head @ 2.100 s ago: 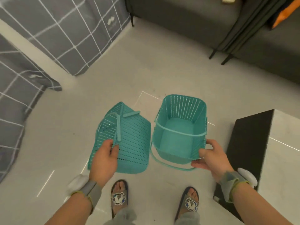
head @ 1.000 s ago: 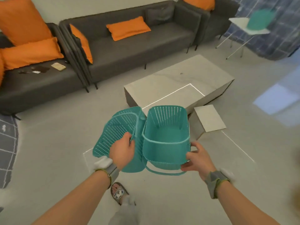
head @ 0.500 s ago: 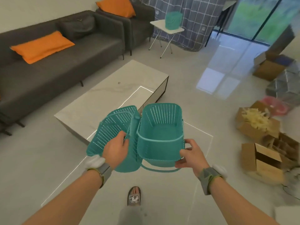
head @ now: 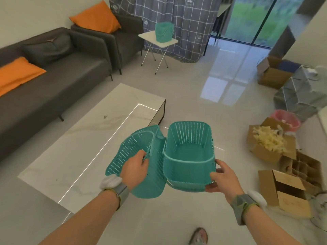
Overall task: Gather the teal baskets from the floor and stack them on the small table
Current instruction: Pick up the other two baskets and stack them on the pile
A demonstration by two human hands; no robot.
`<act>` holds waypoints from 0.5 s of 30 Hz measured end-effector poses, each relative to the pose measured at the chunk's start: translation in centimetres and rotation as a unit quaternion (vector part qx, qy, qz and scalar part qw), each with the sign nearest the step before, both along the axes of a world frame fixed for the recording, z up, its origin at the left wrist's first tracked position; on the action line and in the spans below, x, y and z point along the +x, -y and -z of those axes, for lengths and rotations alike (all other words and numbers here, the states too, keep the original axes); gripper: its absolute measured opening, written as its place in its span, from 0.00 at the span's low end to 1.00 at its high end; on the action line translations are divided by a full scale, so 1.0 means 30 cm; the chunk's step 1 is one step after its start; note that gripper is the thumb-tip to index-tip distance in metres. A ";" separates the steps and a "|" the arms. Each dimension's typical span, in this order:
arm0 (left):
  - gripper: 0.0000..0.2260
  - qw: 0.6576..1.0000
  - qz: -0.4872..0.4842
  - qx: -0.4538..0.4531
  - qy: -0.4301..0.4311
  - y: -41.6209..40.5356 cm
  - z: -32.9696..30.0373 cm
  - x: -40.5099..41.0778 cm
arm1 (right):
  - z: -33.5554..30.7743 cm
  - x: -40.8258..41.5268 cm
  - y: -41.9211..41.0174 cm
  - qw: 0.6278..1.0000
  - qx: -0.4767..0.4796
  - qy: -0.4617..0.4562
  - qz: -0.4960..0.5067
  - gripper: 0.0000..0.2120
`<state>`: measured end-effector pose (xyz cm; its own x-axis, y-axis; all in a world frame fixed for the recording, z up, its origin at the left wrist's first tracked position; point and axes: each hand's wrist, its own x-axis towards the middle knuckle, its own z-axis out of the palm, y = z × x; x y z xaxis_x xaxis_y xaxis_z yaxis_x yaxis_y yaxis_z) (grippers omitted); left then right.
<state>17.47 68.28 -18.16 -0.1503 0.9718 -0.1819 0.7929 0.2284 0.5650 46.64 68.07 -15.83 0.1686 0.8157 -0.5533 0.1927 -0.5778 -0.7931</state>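
I carry two teal baskets in front of me. My left hand (head: 135, 167) grips the left teal basket (head: 131, 151), which is tipped on its side with its opening facing left. My right hand (head: 222, 177) holds the right teal basket (head: 187, 156) upright by its near corner, open side up. The two baskets touch side by side. Far ahead stands the small white folding table (head: 169, 42) with a stack of teal baskets (head: 163, 31) on it, in front of the checked curtain.
A low marble coffee table (head: 99, 131) lies to my front left, a grey sofa (head: 58, 80) with orange cushions behind it. Cardboard boxes (head: 276, 147), a pink bin (head: 286, 120) and a wire rack (head: 297, 94) crowd the right. Open floor leads toward the small table.
My view has swung from the floor up and round to the right, so the small table now lies ahead and nearer. Both hands keep the same hold on the baskets.
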 end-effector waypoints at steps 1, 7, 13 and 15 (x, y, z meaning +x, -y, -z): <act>0.06 1.000 0.000 -0.006 -0.002 -0.065 0.010 0.033 | 0.016 0.031 -0.061 1.000 0.000 -0.006 0.004 0.30; 0.07 0.999 -0.015 -0.040 -0.012 -0.463 0.079 0.311 | 0.110 0.300 -0.438 0.999 -0.019 -0.027 0.006 0.31; 0.07 0.998 -0.026 -0.052 -0.006 -0.852 0.030 0.583 | 0.049 0.583 -0.875 0.998 -0.044 -0.019 -0.047 0.32; 0.07 0.998 -0.028 -0.049 0.002 -0.910 0.002 0.601 | 0.022 0.611 -0.978 0.998 -0.031 0.002 -0.058 0.33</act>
<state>35.50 95.58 -18.21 -0.2027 0.9394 -0.2764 0.7748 0.3265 0.5415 64.98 97.41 -16.48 0.0773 0.7935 -0.6037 0.2634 -0.6002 -0.7552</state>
